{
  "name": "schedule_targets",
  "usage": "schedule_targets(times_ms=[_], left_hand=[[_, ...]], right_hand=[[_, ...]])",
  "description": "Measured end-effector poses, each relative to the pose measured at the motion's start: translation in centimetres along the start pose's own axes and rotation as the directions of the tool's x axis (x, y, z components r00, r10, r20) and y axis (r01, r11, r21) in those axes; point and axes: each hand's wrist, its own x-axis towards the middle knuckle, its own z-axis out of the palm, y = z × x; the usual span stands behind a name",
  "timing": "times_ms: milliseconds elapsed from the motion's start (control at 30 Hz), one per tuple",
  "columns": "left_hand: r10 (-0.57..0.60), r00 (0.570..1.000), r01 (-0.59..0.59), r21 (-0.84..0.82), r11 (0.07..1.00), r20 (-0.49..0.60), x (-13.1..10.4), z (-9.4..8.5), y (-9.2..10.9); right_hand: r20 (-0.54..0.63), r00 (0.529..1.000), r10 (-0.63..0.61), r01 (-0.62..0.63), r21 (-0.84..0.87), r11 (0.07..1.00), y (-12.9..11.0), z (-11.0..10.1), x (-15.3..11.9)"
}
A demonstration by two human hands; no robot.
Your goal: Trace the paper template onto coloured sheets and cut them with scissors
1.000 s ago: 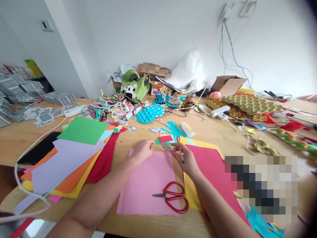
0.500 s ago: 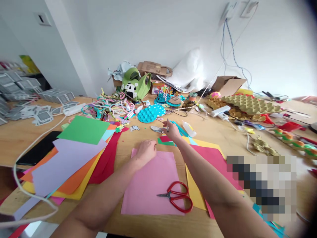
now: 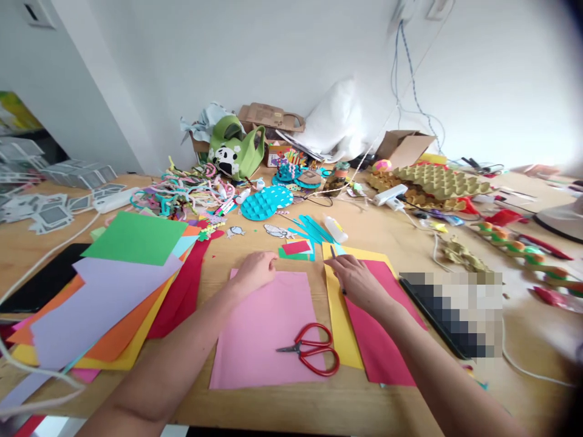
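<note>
- Pink rectangular paper sheet [image 3: 264, 334] lies flat before me on the pale wooden tabletop [image 3: 255, 413].
- On my remote view, the left grip [image 3: 255, 272] curls over its far edge; I can't tell whether those fingertips hold anything.
- I have the right grip [image 3: 357, 279] pinching a slim dark pen [image 3: 332, 251], its long axis running away from me and leaning left at the far end.
- From that pen, the sheet lies leftward and nearer me; my left hand is closer to it.
- Red-handled metal scissors [image 3: 297, 348] overlap its right edge, blades pointing left.
</note>
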Motion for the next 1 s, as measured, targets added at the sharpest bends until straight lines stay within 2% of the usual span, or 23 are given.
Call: schedule_targets(times_ms=[100,267,433,533,600,700,767,867,1000], left_hand=[[0.035,0.998,-0.036,0.027,0.999,0.046,-0.4,-0.7,0.3],[0.070,0.993,-0.082,0.134,0.988,0.099,-2.4,-1.7,-0.6],[-0.063,0.996,0.043,0.297,0.954,0.058,-6.2,-2.3,-1.5],[-0.147,0.989,0.137,0.360,0.923,0.000,-8.1,-2.1,-1.6],[-0.185,0.983,0.174,0.352,0.920,-0.003,-8.9,-1.7,-1.5],[-0.208,0.978,0.200,0.309,0.930,-0.008,-9.5,-1.1,-1.4],[-0.208,0.978,0.209,0.275,0.939,-0.032,-9.7,-0.8,-1.5],[-0.206,0.974,0.222,0.211,0.952,-0.097,-9.7,-0.4,-2.0],[-0.231,0.949,0.249,0.063,0.966,-0.214,-9.4,0.1,-3.3]], right_hand=[[0.017,1.000,0.017,-0.016,-0.086,0.996,0.2,0.3,-0.3],[0.009,0.999,0.033,-0.032,-0.097,0.995,0.3,1.4,0.8],[0.026,0.998,0.060,-0.057,-0.121,0.991,0.4,2.0,1.2],[-0.012,0.997,0.076,-0.077,-0.091,0.993,-0.2,1.8,1.0],[-0.032,0.997,0.070,-0.069,0.017,0.997,-1.1,1.6,0.9],[-0.003,1.000,-0.019,0.020,0.242,0.970,-3.3,1.7,1.2],[0.015,0.998,-0.060,0.052,0.314,0.948,-4.7,2.0,1.9],[0.081,0.997,-0.001,-0.026,0.338,0.941,-6.2,2.4,3.3],[0.175,0.983,0.047,-0.115,0.406,0.907,-6.6,2.4,4.8]])
